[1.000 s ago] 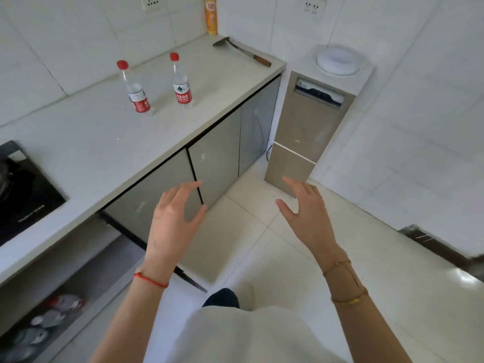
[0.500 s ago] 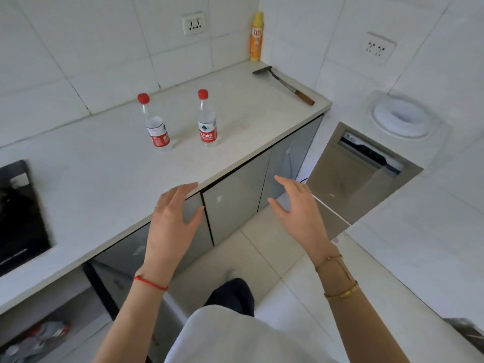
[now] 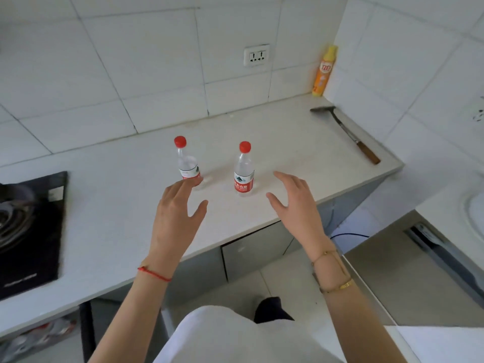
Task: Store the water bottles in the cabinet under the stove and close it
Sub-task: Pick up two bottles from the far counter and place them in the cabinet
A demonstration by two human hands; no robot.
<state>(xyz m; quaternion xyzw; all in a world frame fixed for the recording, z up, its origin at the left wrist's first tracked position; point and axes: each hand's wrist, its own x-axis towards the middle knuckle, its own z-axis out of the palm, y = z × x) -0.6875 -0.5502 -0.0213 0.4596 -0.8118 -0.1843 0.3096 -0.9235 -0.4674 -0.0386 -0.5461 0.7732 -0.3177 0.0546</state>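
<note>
Two clear water bottles with red caps stand upright on the white countertop (image 3: 110, 205). My left hand (image 3: 175, 216) hovers open just in front of the left bottle (image 3: 186, 163), its fingertips covering the bottle's base. The right bottle (image 3: 243, 174) stands between my hands, with my right hand (image 3: 296, 205) open a little to its right, apart from it. The cabinet under the stove (image 3: 39, 336) is open at the bottom left, its dark door edge (image 3: 87, 334) sticking out, and several bottles lie inside.
A black stove (image 3: 28, 231) is set into the counter at left. A spatula (image 3: 345, 132) with a wooden handle and a yellow spray can (image 3: 324, 72) sit at the counter's far right. A beige appliance (image 3: 445, 244) stands right of the counter. Closed grey cabinet doors (image 3: 251, 250) are below.
My view rose from the floor and cabinets to the countertop. Both hands moved up and forward, from in front of the cabinet doors to beside the two bottles.
</note>
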